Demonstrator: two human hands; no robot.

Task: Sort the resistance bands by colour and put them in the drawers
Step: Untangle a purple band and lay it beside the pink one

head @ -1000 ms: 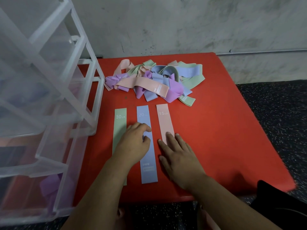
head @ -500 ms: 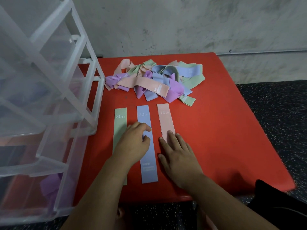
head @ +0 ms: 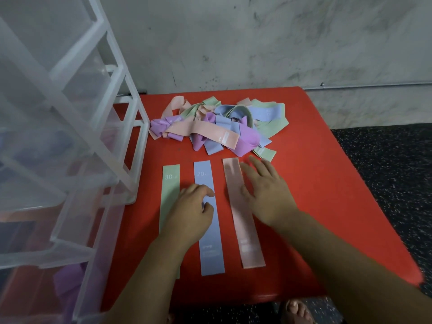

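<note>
Resistance bands: flat pastel strips in green, blue, pink and purple.

Location: a tangled heap [head: 217,127] lies at the far side of the red table [head: 327,206]. Three singles are laid flat side by side, apart, nearer the person: green band [head: 169,197] marked 30, blue band [head: 211,242] marked 20, pink band [head: 243,225]. A purple band [head: 70,284] seems to lie in a lower drawer of the clear drawer unit [head: 70,113] at left, though the plastic blurs it.

Left hand [head: 189,213]: fingers curled, tips on the blue band. I cannot tell whether they pinch it or merely press.

Right hand [head: 268,190]: fingers straight and spread over the pink band's far right edge, gripping nothing.

Handling, by judgement: light, limp, not fragile, and apt to flop and snag in the heap. Pinch a laid band at one short end or mid-length and lift. From the heap, draw one band free by an exposed end.
</note>
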